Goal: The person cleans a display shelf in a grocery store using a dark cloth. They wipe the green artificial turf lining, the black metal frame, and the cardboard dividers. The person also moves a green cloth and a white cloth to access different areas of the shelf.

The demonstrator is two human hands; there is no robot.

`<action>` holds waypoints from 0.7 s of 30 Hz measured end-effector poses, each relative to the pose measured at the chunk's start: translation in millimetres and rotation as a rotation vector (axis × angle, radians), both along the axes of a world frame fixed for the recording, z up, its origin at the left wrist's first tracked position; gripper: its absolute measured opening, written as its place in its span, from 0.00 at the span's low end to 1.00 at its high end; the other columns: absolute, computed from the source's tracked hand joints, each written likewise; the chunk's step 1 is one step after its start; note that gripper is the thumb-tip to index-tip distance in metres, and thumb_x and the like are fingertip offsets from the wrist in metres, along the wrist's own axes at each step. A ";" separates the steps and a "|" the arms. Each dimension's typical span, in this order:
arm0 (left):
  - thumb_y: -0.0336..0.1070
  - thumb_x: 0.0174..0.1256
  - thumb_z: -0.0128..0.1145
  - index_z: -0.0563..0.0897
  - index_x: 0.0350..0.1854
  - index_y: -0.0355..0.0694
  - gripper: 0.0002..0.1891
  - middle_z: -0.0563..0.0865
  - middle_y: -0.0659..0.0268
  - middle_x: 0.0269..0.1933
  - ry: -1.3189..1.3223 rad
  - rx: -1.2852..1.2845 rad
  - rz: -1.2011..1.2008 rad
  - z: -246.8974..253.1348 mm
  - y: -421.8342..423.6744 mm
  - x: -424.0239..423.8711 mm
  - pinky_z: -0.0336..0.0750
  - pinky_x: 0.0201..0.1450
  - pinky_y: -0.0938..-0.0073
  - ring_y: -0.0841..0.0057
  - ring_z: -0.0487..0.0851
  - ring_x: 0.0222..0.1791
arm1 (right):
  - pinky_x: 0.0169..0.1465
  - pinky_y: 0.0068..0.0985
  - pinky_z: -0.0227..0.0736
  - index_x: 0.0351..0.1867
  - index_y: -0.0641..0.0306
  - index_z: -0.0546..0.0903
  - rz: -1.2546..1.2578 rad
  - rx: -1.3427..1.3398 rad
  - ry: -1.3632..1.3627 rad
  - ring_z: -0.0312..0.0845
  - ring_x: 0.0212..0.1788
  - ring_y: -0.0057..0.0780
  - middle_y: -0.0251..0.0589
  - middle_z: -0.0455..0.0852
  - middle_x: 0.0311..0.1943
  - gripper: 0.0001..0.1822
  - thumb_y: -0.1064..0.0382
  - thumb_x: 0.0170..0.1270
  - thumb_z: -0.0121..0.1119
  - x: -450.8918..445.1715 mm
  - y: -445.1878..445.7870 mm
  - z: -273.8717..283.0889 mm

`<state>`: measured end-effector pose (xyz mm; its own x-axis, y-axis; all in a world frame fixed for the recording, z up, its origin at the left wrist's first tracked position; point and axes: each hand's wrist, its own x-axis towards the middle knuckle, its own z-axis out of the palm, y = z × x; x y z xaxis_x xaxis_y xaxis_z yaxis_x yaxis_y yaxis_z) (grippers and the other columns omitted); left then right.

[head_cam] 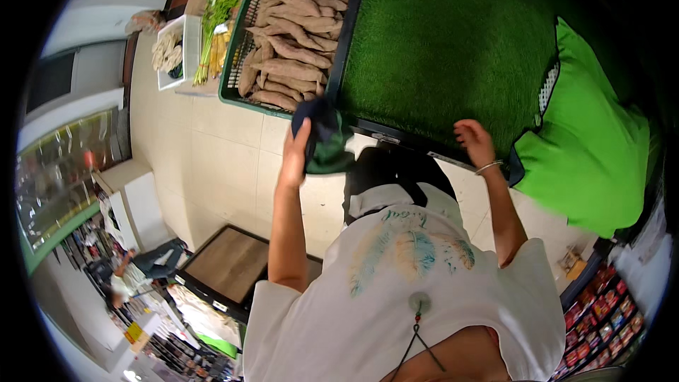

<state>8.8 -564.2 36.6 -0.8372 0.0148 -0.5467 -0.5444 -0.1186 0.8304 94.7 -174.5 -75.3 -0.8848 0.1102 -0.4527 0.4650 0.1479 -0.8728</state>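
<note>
My left hand (295,156) grips a bunched dark navy and green fabric item (331,146); its exact kind is blurred. It is held by the near corner of a green plastic crate (227,96) full of long sweet potatoes (297,53). My right hand (475,140), with a bracelet at the wrist, holds nothing. Its fingers are loosely bent above the front edge of a display stand covered in green artificial turf (440,42). A bright green cloth (589,154) with a dark border lies draped to the right of that hand.
Left of the crate are leafy green stalks (216,16) and a white bin (191,48) with pale produce. A black-framed, wood-topped stand (228,262) is at lower left. Farther off, a person (138,270) is near stocked shelves. Packaged goods (604,318) fill a rack at lower right.
</note>
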 end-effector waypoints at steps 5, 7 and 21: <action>0.41 0.70 0.55 0.73 0.62 0.32 0.23 0.79 0.63 0.57 0.446 -0.136 -0.488 60.2 62.5 -117.4 0.65 0.60 0.77 0.77 0.74 0.55 | 0.36 0.16 0.70 0.46 0.59 0.79 -0.322 0.039 -0.042 0.75 0.32 0.16 0.29 0.83 0.34 0.09 0.61 0.72 0.50 36.6 16.3 3.2; 0.41 0.70 0.56 0.73 0.62 0.34 0.23 0.80 0.64 0.56 0.391 -0.109 -0.661 60.1 89.2 -146.6 0.66 0.59 0.78 0.77 0.75 0.54 | 0.35 0.15 0.69 0.46 0.60 0.79 -0.432 0.005 -0.050 0.74 0.32 0.15 0.29 0.83 0.33 0.10 0.60 0.72 0.51 61.1 4.4 5.8; 0.34 0.61 0.45 0.81 0.56 0.57 0.21 0.77 0.62 0.62 0.724 -0.539 -2.155 -93.7 158.3 -126.0 0.71 0.61 0.61 0.61 0.75 0.60 | 0.39 0.17 0.71 0.47 0.63 0.78 -0.891 -0.125 -0.226 0.77 0.34 0.18 0.33 0.83 0.35 0.11 0.60 0.73 0.49 148.0 -248.5 5.4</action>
